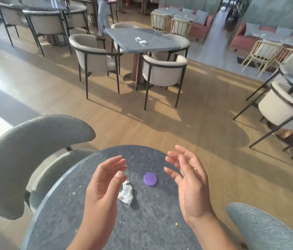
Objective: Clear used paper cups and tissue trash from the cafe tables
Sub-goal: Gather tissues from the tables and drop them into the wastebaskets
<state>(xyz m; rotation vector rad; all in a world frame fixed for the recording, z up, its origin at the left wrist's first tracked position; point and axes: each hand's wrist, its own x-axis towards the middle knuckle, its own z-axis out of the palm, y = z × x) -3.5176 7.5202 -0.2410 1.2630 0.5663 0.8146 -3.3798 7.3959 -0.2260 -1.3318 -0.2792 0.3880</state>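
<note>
"So, any brand or lettering to read?"

"Nothing legible. The purple disc (150, 179) on the round table (142, 222) shows a plain top from this angle, and any mark on it is too small to tell."

"How are the hands held?"

"Both are raised over the table with the forearms coming in from the near edge and the palms turned toward each other. The left hand (104, 179) is tipped palm up and inward. The right hand (189, 177) stands more on edge, thumb side up."

"And the fingers?"

"The left fingers (117, 162) are apart and loosely bent, closed on nothing. The right fingers (175, 157) are also spread and gently curved, holding nothing. The disc lies on the table between the two hands, nearer the right fingertips, untouched."

"Where is the trash?"

"A crumpled white tissue (126, 193) lies on the round table just beside the left palm, with its edge hidden behind that hand. Whether the hand touches it I cannot tell, but no finger is curled round it. More crumpled tissues (141, 40) lie on the square table (160, 44) well across the floor."

"What surrounds the near table?"

"A grey chair (25, 150) is on the left and a blue chair (261, 230) at the lower right. A person (103, 17) stands far back by the square table."
</note>
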